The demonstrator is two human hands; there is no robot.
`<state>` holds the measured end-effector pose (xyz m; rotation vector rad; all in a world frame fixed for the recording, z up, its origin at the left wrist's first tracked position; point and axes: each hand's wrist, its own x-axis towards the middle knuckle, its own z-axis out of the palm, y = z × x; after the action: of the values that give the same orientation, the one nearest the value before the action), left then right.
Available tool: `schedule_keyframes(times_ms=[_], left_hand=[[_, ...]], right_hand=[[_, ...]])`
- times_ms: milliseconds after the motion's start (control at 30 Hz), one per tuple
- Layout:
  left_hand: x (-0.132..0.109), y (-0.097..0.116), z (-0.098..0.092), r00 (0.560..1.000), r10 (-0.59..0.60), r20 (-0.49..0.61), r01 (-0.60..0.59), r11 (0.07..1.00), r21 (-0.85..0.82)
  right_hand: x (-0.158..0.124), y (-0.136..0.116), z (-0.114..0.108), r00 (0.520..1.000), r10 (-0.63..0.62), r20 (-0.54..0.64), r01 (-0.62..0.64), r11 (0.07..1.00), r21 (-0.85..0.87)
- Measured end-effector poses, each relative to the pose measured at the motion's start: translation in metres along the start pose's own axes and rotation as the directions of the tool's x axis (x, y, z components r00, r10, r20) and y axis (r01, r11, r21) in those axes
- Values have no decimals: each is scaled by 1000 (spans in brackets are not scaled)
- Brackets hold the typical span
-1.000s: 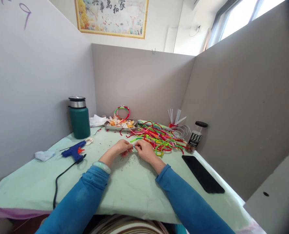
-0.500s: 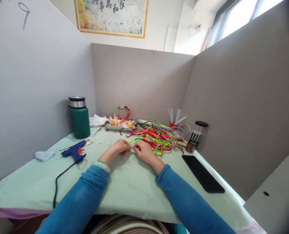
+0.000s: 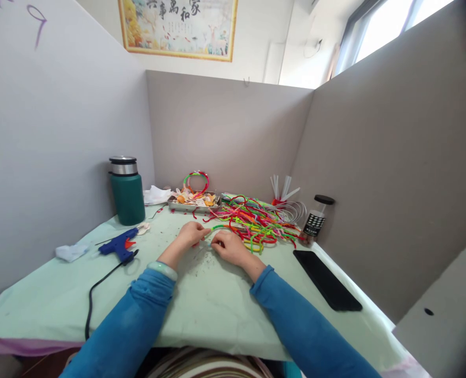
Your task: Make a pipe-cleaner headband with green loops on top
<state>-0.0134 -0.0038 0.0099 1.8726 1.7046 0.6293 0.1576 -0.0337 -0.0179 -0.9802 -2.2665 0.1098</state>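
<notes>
My left hand (image 3: pixel 192 234) is closed in a pinch at the near end of a fuzzy green pipe cleaner strip (image 3: pixel 219 227). From those fingertips the strip curves away to the right, toward a heap of coloured pipe cleaners (image 3: pixel 252 216). Just to the right, my right hand (image 3: pixel 232 247) is closed too, thumb against fingers. A tiny pale bluish bit shows at its tips, too small to name. A narrow gap separates the two hands. Dark specks lie scattered on the pale green table cover (image 3: pixel 213 299) beneath them.
On the left are a blue glue gun (image 3: pixel 118 246) with a black cord, a crumpled tissue (image 3: pixel 71 252) and a green flask (image 3: pixel 127 194). Behind stands a metal tray (image 3: pixel 193 207) of small pieces with a colourful ring (image 3: pixel 197 181). Right: a phone-like black slab (image 3: pixel 327 281), a jar (image 3: pixel 315 223).
My left hand has shifted slightly up and left, away from the right one. The right hand has turned a little and dipped, so the gap between the fingertips is wider.
</notes>
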Motion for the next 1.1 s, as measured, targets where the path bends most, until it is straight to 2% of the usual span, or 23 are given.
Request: schedule_keyframes(times_ms=[67, 167, 267, 367, 433, 500, 667, 767, 867, 933, 1000, 1100], left_hand=[[2, -2, 1, 989, 76, -129, -55, 986, 160], [5, -5, 9, 974, 134, -180, -79, 956, 282], [9, -8, 18, 974, 139, -178, -68, 932, 357], [13, -11, 21, 980, 120, -159, -47, 914, 402], [14, -12, 20, 983, 104, -153, -30, 905, 425], [12, -11, 18, 984, 82, -159, -4, 900, 436], [9, -9, 12, 977, 26, -210, 63, 913, 403], [7, -7, 7, 965, 18, -263, 72, 941, 330], [6, -4, 1, 935, 0, -354, 71, 980, 185], [6, -2, -1, 926, -37, -375, 53, 998, 34], [7, 0, -1, 937, -88, -339, 34, 986, -163], [7, 3, 1, 946, -139, -294, -11, 889, -457]], right_hand=[[1, -3, -1, 998, -53, 38, 52, 998, 20], [3, -3, -6, 999, -19, -43, 18, 1000, -23], [5, 7, -15, 972, 142, -185, -163, 981, -106], [4, 21, -25, 906, 345, -247, -391, 904, -172], [3, 29, -28, 857, 457, -236, -506, 834, -220], [1, 34, -29, 823, 532, -197, -567, 781, -260], [1, 32, -24, 812, 578, -79, -572, 763, -300], [2, 28, -24, 814, 578, -59, -567, 768, -298], [3, 27, -23, 824, 552, -124, -565, 794, -224], [5, 29, -21, 833, 535, -141, -549, 832, -85], [6, 30, -17, 841, 531, -107, -516, 845, 136], [9, 30, -14, 858, 510, -64, -431, 782, 449]])
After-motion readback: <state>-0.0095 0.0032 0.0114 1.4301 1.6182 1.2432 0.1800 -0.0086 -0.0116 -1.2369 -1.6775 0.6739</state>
